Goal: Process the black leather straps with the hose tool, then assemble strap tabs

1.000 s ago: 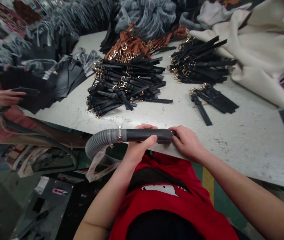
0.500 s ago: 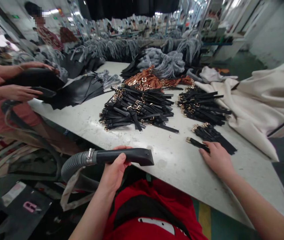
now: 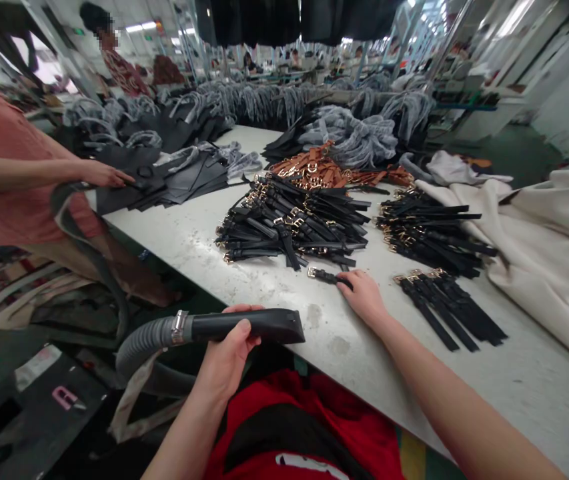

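Observation:
My left hand [image 3: 229, 357] is wrapped round a black hose nozzle [image 3: 249, 325] with a flattened end, clamped to a grey corrugated hose [image 3: 151, 340]. The nozzle points right, over the table's near edge. Out on the tabletop, my right hand [image 3: 364, 293] has its fingers on the tail of a short black buckle strap [image 3: 329, 275]. The strap's gold buckle faces left. Just beyond lies a big heap of black buckle straps [image 3: 289, 227]. To the right of my right hand, several straps lie fanned in a row [image 3: 449, 307], buckles facing away from me.
A second pile of black straps [image 3: 424, 230] and brown straps [image 3: 309, 167] lie farther back. Cream fabric [image 3: 539, 233] covers the table's right side. At left, a co-worker's hand [image 3: 107, 175] rests by dark flat panels [image 3: 189, 180]. The white table [image 3: 274, 300] bears them.
My right hand has moved left, from the strap beside the right-hand row to another strap near the big heap. The co-worker's hand has come down onto the dark panels.

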A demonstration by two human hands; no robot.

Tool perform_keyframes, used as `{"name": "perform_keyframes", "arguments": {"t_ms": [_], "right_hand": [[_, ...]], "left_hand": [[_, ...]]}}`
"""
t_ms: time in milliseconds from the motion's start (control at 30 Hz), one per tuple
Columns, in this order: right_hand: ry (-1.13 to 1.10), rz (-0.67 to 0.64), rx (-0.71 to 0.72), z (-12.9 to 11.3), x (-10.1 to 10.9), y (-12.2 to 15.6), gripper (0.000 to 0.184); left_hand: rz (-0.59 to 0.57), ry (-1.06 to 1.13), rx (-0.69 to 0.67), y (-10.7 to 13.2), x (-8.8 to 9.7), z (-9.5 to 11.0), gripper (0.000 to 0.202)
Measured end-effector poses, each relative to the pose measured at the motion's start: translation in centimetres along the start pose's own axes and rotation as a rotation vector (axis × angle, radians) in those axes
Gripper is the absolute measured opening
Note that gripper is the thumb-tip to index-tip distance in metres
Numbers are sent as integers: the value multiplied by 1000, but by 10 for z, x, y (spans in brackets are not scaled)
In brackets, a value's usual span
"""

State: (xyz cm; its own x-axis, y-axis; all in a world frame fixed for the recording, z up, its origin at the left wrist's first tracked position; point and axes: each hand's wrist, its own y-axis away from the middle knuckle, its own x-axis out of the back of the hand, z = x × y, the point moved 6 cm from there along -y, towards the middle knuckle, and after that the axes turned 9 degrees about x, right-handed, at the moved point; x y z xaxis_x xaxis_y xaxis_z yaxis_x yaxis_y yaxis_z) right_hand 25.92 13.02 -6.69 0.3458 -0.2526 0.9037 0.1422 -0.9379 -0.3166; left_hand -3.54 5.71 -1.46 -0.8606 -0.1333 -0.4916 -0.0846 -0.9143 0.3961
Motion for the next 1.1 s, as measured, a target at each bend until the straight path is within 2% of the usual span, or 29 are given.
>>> {"name": "perform_keyframes", "arguments": {"t_ms": [67, 133, 267, 367, 433, 633, 767, 900, 1033, 1100], "right_hand": [[-105, -74, 50, -17, 2, 30, 25], [-183, -115, 80, -35, 8, 58, 24], [-240, -119, 72, -54, 17, 87, 24], [-245, -120, 69, -55, 17, 89, 23], [-244, -118, 71, -54, 16, 87, 23], [-257, -109, 82, -52, 17, 87, 23], [-255, -84, 71, -50, 17, 87, 21], [-275, -87, 76, -50, 16, 87, 21], [-252, -96, 67, -48, 16, 87, 21], [-242, -98, 51, -46, 17, 88, 21]], "left_hand": [[2, 3, -12, -1, 3, 0, 31], [-15, -11, -31, -3, -2, -1, 31], [-78, -117, -47, -11, -31, -21, 29], [-167, -212, -67, -16, -54, -39, 28], [-215, -283, -91, -17, -61, -43, 28], [-191, -457, -194, -11, -66, -30, 29], [-218, -536, -200, -13, -75, -29, 29], [-197, -476, -171, -18, -69, -28, 27], [-246, -442, -187, -18, -76, -38, 29], [-258, -425, -149, -19, -77, -41, 30]]}}
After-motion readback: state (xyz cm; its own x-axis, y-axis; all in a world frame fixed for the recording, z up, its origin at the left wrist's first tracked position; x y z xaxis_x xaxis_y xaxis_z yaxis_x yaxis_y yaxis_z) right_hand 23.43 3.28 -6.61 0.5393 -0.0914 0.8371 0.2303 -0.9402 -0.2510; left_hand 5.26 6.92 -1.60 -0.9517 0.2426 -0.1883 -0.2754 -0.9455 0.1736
